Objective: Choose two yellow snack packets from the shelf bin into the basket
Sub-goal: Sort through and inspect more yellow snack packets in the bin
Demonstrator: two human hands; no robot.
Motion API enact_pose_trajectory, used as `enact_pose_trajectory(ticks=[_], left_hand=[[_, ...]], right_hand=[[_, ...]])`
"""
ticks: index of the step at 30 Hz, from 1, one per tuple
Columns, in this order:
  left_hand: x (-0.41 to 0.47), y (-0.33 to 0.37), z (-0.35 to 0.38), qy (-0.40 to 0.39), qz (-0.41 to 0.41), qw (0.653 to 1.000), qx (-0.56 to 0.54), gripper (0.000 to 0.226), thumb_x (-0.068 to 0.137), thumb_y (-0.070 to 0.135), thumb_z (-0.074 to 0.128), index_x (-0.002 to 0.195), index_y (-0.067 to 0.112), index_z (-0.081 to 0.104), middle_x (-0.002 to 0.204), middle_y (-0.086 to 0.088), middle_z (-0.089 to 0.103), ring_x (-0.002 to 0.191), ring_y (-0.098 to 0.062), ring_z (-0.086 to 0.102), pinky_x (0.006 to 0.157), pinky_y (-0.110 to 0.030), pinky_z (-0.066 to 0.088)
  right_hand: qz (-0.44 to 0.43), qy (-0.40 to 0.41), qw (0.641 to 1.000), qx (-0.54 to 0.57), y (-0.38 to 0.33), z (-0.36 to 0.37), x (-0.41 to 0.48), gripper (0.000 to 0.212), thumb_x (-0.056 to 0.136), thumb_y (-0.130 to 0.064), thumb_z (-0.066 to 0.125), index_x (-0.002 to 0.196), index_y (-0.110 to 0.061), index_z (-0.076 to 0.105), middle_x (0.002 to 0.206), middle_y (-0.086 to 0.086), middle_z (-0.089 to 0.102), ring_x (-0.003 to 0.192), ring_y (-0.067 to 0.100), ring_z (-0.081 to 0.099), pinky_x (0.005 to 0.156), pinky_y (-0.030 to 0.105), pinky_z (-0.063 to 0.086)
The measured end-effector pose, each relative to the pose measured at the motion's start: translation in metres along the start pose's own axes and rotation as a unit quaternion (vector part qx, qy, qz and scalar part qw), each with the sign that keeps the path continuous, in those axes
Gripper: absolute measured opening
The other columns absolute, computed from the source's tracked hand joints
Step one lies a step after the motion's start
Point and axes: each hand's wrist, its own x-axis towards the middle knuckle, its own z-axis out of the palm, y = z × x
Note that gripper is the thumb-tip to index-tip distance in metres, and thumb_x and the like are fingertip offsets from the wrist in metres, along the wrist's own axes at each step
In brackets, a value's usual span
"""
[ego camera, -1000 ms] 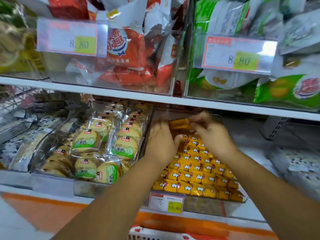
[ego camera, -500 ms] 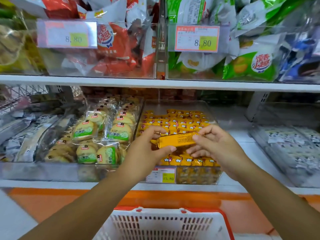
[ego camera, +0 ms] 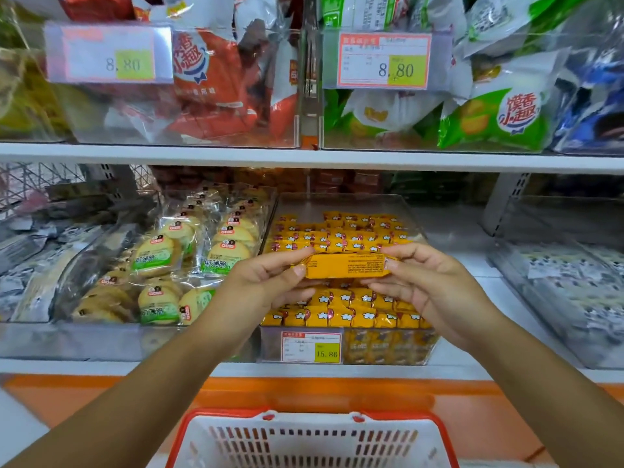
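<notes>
Retail shop, snack aisle.
Price labels (ego camera: 383, 60) are hanging on clear bins (ego camera: 388, 347) of packaged snacks (ego camera: 496, 119); a shopping basket (ego camera: 310, 442) is sitting below.

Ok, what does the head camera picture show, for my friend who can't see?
The left hand and right hand pinch a yellow packet by its ends, in front of a clear shelf bin full of matching packets. A white basket with a red rim sits below.

packet (ego camera: 347, 265) between left hand (ego camera: 266, 282) and right hand (ego camera: 432, 285), before shelf bin (ego camera: 341, 211), above basket (ego camera: 310, 440)
</notes>
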Motion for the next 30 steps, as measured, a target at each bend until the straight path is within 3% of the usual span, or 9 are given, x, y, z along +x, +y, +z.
enact_pose_trajectory(ticks=[2,4,6,10,15,19,24,27,30], left_hand=[[0.001,0.001,0.0,-0.025,0.005,1.0,0.018,0.041,0.078,0.023,0.078,0.116,0.037,0.072,0.117,-0.006,0.073,0.108,-0.024,0.07,0.091,-0.03,0.057],[0.001,0.0,0.004,-0.005,0.019,1.0,0.022,0.039,0.081,0.021,0.075,0.118,0.032,0.069,0.112,-0.006,0.075,0.104,-0.023,0.072,0.082,-0.028,0.059],[0.001,-0.003,0.008,0.043,0.027,0.998,0.044,0.029,0.086,0.023,0.067,0.115,0.024,0.072,0.105,-0.003,0.077,0.097,-0.022,0.074,0.076,-0.026,0.06],[0.001,-0.008,0.015,0.083,0.04,0.993,0.078,0.021,0.098,0.016,0.059,0.105,0.026,0.076,0.102,0.003,0.077,0.097,-0.016,0.073,0.084,-0.025,0.058],[0.0,-0.006,0.022,0.079,0.057,0.995,0.02,0.024,0.099,0.011,0.055,0.12,0.022,0.06,0.092,0.005,0.076,0.09,-0.022,0.075,0.069,-0.026,0.06],[-0.003,-0.003,0.022,0.076,0.063,0.995,-0.002,0.019,0.098,0.008,0.057,0.112,0.02,0.058,0.086,-0.001,0.076,0.091,-0.029,0.075,0.061,-0.026,0.059],[-0.003,-0.002,0.019,0.103,0.055,0.993,0.0,0.014,0.09,0.018,0.066,0.104,0.016,0.07,0.092,-0.007,0.077,0.089,-0.029,0.075,0.063,-0.026,0.06],[-0.001,0.0,0.018,0.097,0.044,0.994,-0.02,0.035,0.074,0.02,0.075,0.109,0.015,0.072,0.106,-0.011,0.075,0.091,-0.029,0.075,0.068,-0.024,0.059],[-0.001,0.001,0.016,0.095,0.05,0.994,-0.028,0.038,0.071,0.017,0.076,0.108,0.014,0.072,0.106,-0.013,0.075,0.091,-0.029,0.075,0.07,-0.024,0.059]], right_hand=[[0.007,-0.016,1.0,0.013,-0.001,-0.003,0.0,0.043,0.078,-0.009,0.065,0.12,-0.003,0.058,0.112,0.021,0.072,0.101,0.035,0.072,0.077,0.027,0.06],[0.004,-0.002,1.0,-0.005,-0.001,-0.005,0.0,0.044,0.078,-0.012,0.066,0.121,-0.005,0.058,0.108,0.021,0.073,0.098,0.035,0.073,0.075,0.026,0.06],[-0.01,0.028,0.999,-0.031,0.001,-0.005,0.001,0.035,0.079,-0.018,0.067,0.112,-0.006,0.063,0.105,0.021,0.074,0.095,0.034,0.074,0.074,0.028,0.06],[-0.035,0.06,0.996,-0.049,0.004,-0.004,0.001,0.022,0.075,-0.021,0.07,0.092,-0.007,0.068,0.107,0.015,0.074,0.102,0.028,0.072,0.089,0.034,0.057],[-0.064,0.071,0.994,-0.045,-0.002,0.001,-0.002,0.021,0.072,-0.02,0.072,0.09,-0.018,0.062,0.103,0.014,0.074,0.081,0.031,0.074,0.069,0.028,0.06],[-0.064,0.063,0.995,-0.051,-0.001,0.001,-0.003,0.008,0.074,-0.021,0.071,0.081,-0.024,0.072,0.097,0.008,0.074,0.082,0.03,0.074,0.071,0.026,0.059],[-0.032,0.028,0.997,-0.068,0.001,0.002,-0.004,0.044,0.065,-0.029,0.076,0.105,-0.014,0.067,0.102,0.009,0.076,0.091,0.026,0.075,0.077,0.023,0.058],[-0.032,0.031,0.997,-0.06,0.001,0.003,-0.004,0.041,0.068,-0.02,0.074,0.107,-0.012,0.065,0.101,0.011,0.077,0.092,0.027,0.075,0.075,0.021,0.058],[-0.034,0.033,0.999,-0.017,0.0,0.002,-0.003,0.032,0.074,-0.016,0.07,0.105,-0.008,0.067,0.1,0.015,0.076,0.092,0.029,0.075,0.074,0.022,0.059]])
